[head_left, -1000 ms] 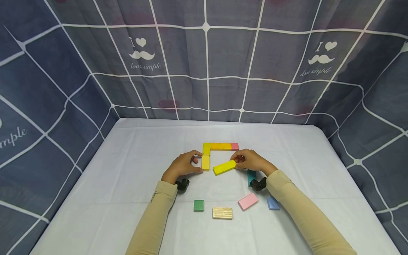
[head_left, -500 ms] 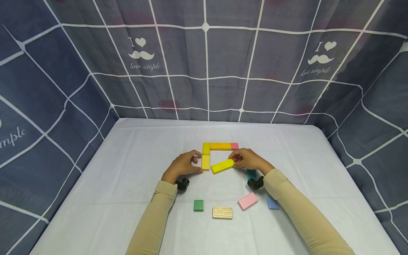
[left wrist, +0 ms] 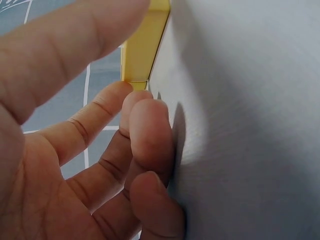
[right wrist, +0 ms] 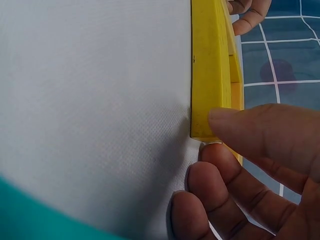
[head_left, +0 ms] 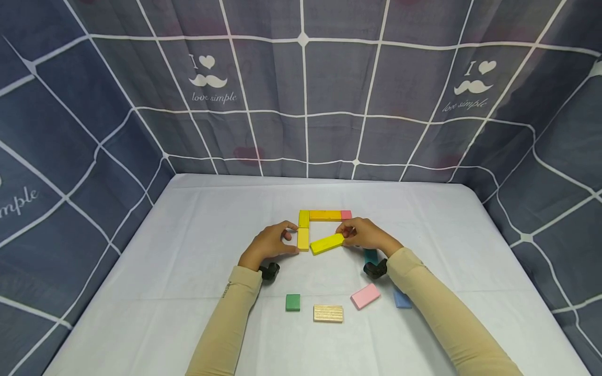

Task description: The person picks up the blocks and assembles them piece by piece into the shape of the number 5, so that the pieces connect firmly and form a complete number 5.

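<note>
In the head view my right hand (head_left: pixel 368 234) pinches the right end of a bright yellow block (head_left: pixel 326 244), which lies at a slant. The right wrist view shows its thumb (right wrist: pixel 260 131) on the block's side by the end, the other fingers loosely curled below. My left hand (head_left: pixel 270 243) rests beside a paler yellow block (head_left: pixel 303 239), index and thumb spread along its left side. This pale block joins another yellow block (head_left: pixel 304 219) behind it. From there an orange-yellow block (head_left: pixel 325 215) runs right to a small pink block (head_left: pixel 346 215).
Nearer the person lie a green square block (head_left: pixel 293 302), a ridged gold block (head_left: pixel 328 313), a pink block (head_left: pixel 365 296) and a blue block (head_left: pixel 402 299). A teal block (head_left: pixel 371 256) sits partly under the right wrist. A grey checked curtain (head_left: pixel 329 94) surrounds the white table (head_left: pixel 197 209).
My right hand has moved slightly left and away from the person, bringing the bright yellow block closer to the pale yellow one. The left hand has stayed put.
</note>
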Demonstrator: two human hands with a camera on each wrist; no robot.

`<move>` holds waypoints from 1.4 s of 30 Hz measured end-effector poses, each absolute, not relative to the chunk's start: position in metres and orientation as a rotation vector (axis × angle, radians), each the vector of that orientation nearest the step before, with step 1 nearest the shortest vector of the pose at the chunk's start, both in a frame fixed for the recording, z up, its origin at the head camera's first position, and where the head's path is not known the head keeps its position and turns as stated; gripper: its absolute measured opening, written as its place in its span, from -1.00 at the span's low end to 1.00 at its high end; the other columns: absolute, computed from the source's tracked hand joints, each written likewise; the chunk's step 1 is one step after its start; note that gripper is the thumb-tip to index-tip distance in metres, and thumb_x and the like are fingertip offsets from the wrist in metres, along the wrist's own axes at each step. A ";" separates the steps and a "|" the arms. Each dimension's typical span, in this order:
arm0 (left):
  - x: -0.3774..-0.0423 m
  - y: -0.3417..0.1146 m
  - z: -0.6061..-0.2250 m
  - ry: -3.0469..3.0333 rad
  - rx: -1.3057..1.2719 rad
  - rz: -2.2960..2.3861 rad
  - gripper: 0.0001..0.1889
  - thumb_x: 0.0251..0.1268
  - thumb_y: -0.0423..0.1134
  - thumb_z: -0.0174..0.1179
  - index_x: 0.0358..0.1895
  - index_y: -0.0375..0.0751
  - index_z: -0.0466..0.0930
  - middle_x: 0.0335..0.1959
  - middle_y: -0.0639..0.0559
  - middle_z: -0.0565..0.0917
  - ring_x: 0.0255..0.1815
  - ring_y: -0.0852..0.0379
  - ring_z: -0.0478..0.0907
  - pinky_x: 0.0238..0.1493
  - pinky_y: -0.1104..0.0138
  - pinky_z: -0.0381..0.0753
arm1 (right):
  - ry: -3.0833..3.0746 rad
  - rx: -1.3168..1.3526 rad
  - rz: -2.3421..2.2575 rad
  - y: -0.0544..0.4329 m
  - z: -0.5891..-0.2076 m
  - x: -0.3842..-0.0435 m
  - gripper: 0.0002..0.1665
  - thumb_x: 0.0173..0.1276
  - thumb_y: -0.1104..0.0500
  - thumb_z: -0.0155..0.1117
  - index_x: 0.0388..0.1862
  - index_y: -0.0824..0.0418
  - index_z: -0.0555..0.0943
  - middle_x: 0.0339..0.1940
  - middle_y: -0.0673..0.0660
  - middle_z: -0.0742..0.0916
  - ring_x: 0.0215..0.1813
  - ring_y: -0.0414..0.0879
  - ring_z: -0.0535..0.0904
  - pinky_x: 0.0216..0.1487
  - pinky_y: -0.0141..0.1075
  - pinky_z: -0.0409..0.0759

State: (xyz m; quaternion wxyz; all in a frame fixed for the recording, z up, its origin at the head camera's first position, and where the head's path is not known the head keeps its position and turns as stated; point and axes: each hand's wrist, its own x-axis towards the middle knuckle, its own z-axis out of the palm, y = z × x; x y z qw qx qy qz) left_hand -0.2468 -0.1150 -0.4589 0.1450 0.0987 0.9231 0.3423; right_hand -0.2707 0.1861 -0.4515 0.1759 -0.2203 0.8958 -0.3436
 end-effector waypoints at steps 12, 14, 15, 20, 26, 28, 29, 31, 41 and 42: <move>-0.247 -0.115 -0.458 2.658 0.271 0.975 -0.37 0.20 -0.18 0.66 0.35 -0.05 0.65 -0.09 0.03 0.67 -0.13 0.03 0.53 0.02 0.11 0.55 | 2.542 -0.653 -0.988 0.185 -0.451 -0.269 -0.75 0.35 0.44 0.49 -0.01 0.37 0.75 -0.23 0.12 0.70 -0.18 -0.06 0.55 -0.06 -0.26 0.60; -0.246 -0.115 -0.459 2.658 0.272 0.974 -0.36 0.20 -0.18 0.66 0.35 -0.06 0.65 -0.09 0.03 0.67 -0.13 0.03 0.54 0.02 0.11 0.55 | 2.541 -0.646 -0.991 0.185 -0.451 -0.269 -0.75 0.35 0.43 0.50 0.00 0.37 0.75 -0.22 0.12 0.70 -0.18 -0.06 0.55 -0.06 -0.28 0.60; -0.247 -0.114 -0.459 2.658 0.272 0.975 -0.36 0.20 -0.18 0.65 0.35 -0.05 0.65 -0.09 0.03 0.67 -0.13 0.03 0.54 0.03 0.11 0.55 | 2.540 -0.644 -0.991 0.185 -0.452 -0.269 -0.75 0.35 0.43 0.50 0.00 0.37 0.74 -0.22 0.12 0.70 -0.18 -0.06 0.56 -0.06 -0.29 0.60; -0.247 -0.114 -0.459 2.659 0.267 0.974 -0.36 0.20 -0.18 0.65 0.36 -0.05 0.64 -0.08 0.03 0.68 -0.12 0.02 0.54 0.04 0.10 0.56 | 2.539 -0.642 -0.991 0.186 -0.452 -0.269 -0.74 0.35 0.42 0.51 0.00 0.38 0.74 -0.21 0.13 0.70 -0.17 -0.05 0.56 -0.06 -0.30 0.60; -0.245 -0.115 -0.458 2.659 0.258 0.975 -0.35 0.19 -0.18 0.66 0.36 -0.06 0.65 -0.08 0.03 0.67 -0.13 0.02 0.53 0.03 0.11 0.55 | 2.531 -0.687 -1.003 0.187 -0.450 -0.266 -0.76 0.34 0.42 0.50 -0.03 0.36 0.74 -0.24 0.10 0.70 -0.18 -0.07 0.57 -0.06 -0.31 0.62; -0.245 -0.114 -0.458 2.659 0.257 0.978 -0.35 0.19 -0.18 0.66 0.36 -0.06 0.65 -0.08 0.03 0.68 -0.12 0.02 0.53 0.03 0.10 0.55 | 2.533 -0.697 -1.004 0.188 -0.450 -0.265 -0.77 0.34 0.43 0.49 -0.03 0.37 0.74 -0.25 0.09 0.70 -0.19 -0.08 0.57 -0.06 -0.32 0.62; -0.245 -0.114 -0.458 2.659 0.256 0.979 -0.35 0.19 -0.18 0.66 0.36 -0.06 0.65 -0.08 0.03 0.68 -0.12 0.02 0.53 0.03 0.10 0.55 | 2.535 -0.701 -1.003 0.188 -0.450 -0.265 -0.77 0.34 0.43 0.49 -0.03 0.37 0.74 -0.25 0.09 0.70 -0.19 -0.08 0.57 -0.06 -0.32 0.62; -0.245 -0.114 -0.458 2.661 0.255 0.979 -0.35 0.19 -0.18 0.66 0.36 -0.06 0.65 -0.08 0.03 0.68 -0.12 0.02 0.54 0.04 0.10 0.55 | 2.537 -0.677 -1.000 0.187 -0.450 -0.265 -0.76 0.35 0.42 0.49 -0.02 0.36 0.74 -0.24 0.09 0.71 -0.18 -0.07 0.57 -0.04 -0.31 0.63; -0.245 -0.114 -0.460 2.668 0.246 0.975 -0.36 0.20 -0.16 0.65 0.36 -0.06 0.65 -0.06 0.02 0.69 -0.10 0.01 0.55 0.07 0.08 0.56 | 2.539 -0.606 -0.995 0.185 -0.453 -0.268 -0.74 0.36 0.40 0.51 0.02 0.35 0.75 -0.19 0.11 0.72 -0.15 -0.07 0.57 0.01 -0.26 0.63; -0.245 -0.114 -0.461 2.669 0.248 0.974 -0.36 0.21 -0.16 0.65 0.36 -0.05 0.65 -0.07 0.03 0.69 -0.10 0.01 0.55 0.07 0.07 0.56 | 2.538 -0.606 -0.994 0.185 -0.453 -0.267 -0.74 0.37 0.40 0.51 0.02 0.35 0.75 -0.19 0.11 0.72 -0.15 -0.07 0.58 0.01 -0.26 0.64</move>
